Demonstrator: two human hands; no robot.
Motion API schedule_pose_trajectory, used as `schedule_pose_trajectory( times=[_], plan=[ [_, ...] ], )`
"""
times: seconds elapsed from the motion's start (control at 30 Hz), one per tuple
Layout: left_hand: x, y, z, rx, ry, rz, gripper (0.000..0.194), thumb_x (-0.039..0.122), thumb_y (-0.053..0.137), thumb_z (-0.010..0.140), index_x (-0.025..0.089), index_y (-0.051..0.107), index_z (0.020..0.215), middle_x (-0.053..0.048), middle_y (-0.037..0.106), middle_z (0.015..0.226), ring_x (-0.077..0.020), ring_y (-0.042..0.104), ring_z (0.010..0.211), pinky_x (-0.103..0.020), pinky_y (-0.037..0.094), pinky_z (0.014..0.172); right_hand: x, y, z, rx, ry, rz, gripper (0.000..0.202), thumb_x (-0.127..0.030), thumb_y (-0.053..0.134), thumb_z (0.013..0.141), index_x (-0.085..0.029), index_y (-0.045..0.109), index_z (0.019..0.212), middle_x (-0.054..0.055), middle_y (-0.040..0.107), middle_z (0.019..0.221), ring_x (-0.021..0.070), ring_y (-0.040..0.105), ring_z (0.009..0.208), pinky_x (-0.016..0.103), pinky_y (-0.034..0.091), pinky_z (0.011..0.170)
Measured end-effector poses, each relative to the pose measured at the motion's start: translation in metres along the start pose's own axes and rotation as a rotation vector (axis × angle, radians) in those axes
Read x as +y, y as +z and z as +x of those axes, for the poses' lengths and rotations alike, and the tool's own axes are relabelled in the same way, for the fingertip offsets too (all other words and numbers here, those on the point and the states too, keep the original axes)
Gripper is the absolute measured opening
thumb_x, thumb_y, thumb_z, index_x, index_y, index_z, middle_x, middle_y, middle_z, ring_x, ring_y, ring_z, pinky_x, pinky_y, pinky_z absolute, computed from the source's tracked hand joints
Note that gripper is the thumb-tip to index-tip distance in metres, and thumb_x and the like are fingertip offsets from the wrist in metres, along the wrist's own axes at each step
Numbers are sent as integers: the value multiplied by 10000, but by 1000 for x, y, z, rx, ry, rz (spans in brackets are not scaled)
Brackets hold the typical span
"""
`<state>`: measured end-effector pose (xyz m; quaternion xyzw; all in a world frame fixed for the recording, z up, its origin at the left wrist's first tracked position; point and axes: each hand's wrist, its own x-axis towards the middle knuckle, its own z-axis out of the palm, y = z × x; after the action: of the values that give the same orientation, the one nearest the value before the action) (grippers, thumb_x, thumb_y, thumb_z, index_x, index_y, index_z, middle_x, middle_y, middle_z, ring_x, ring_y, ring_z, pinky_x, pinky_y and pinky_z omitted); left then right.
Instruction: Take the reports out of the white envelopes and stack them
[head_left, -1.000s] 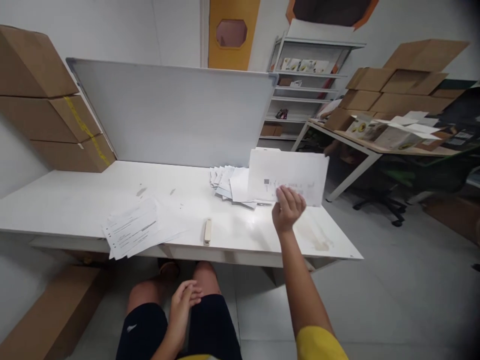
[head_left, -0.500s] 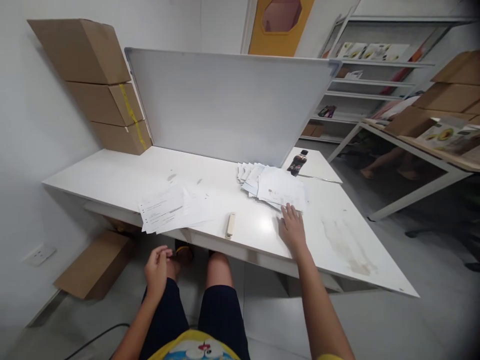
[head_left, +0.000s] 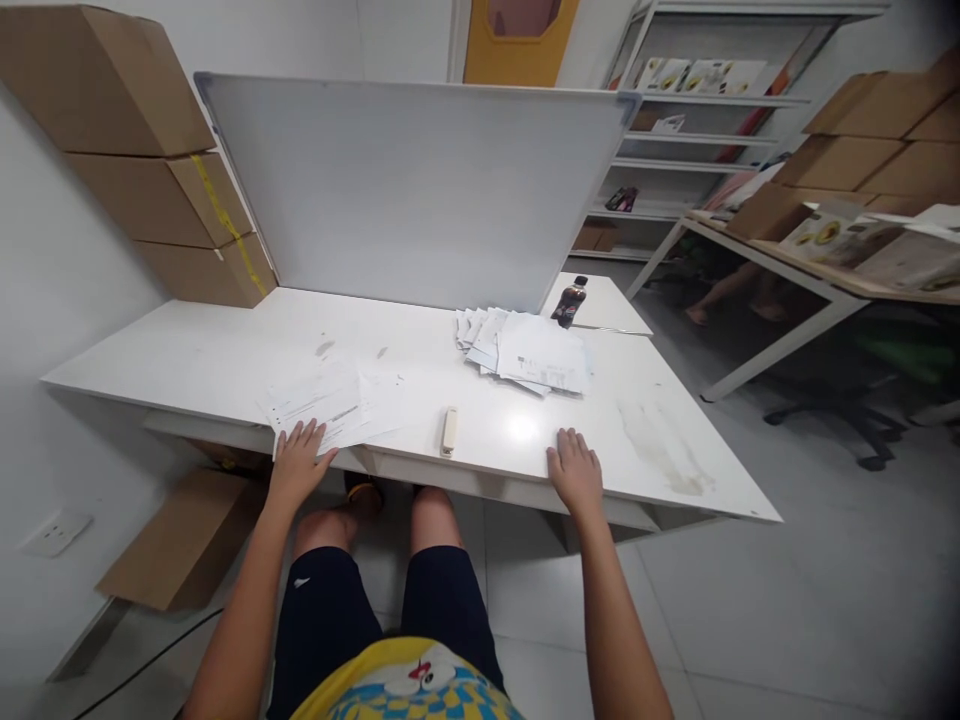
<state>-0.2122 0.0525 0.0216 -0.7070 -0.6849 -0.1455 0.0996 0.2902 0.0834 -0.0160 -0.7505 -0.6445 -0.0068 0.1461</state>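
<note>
My left hand [head_left: 298, 464] lies with spread fingers on the near edge of some printed sheets [head_left: 341, 405] at the left of the white desk [head_left: 405, 350]. Its fingers touch the paper and grip nothing. Flat on the desk's front edge at the right rests my right hand [head_left: 576, 468], fingers apart and holding nothing. A cream stapler [head_left: 449, 432] sits between the two hands, touched by neither. Beyond my right hand, a fanned stack of papers [head_left: 541, 352] lies near the foot of a whiteboard [head_left: 412, 190].
A dark drink bottle [head_left: 570, 303] stands behind the paper stack. Cardboard boxes [head_left: 180, 200] are piled at the back left, and another box [head_left: 180, 540] is on the floor. A second table [head_left: 780, 262] with boxes and metal shelves [head_left: 697, 165] are at the right; a person's legs show beneath.
My left hand has risen from above my lap onto the left sheets. My right hand has drawn back from the paper stack to the desk's front edge. The camera view has shifted.
</note>
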Motion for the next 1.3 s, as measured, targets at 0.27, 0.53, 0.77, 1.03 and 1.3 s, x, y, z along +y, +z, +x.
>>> schedule_pose_trajectory(
  times=[0.27,0.53,0.77,1.03,1.3],
  plan=[
    [-3,0,1,88,52,-29,455,431,385,930,175,614,1227,-122,577,1344,-334,471,1284,-529,295,1085,1,1,2,11,2,7,595,-372,217,940,-78,427,1412,153,385,1503,281,338,1394,454,263,1120],
    [-11,-3,10,102,103,-95,447,377,325,950,136,658,1125,-143,657,1220,-317,542,1195,-472,396,1000,0,0,2,29,-1,29,591,-370,220,938,-81,437,1406,158,393,1497,283,344,1388,466,261,1119],
    [-16,-1,12,124,137,-131,415,312,303,948,142,659,1077,-143,670,1188,-296,558,1181,-473,416,1002,-2,-1,2,30,2,16,579,-366,225,946,-85,442,1403,153,397,1496,281,349,1387,454,268,1112],
    [-9,-3,10,166,80,-78,426,281,290,937,79,619,1118,-201,684,1113,-316,617,1113,-458,465,937,-4,-2,3,45,1,22,572,-362,220,952,-89,445,1402,152,401,1494,280,347,1390,458,269,1116],
    [-1,-4,9,218,84,-37,419,272,302,938,69,635,1092,-213,692,1095,-324,655,1039,-453,495,884,-5,-1,4,64,-3,24,565,-366,214,953,-107,459,1391,145,410,1489,274,357,1385,458,268,1115]
  ],
)
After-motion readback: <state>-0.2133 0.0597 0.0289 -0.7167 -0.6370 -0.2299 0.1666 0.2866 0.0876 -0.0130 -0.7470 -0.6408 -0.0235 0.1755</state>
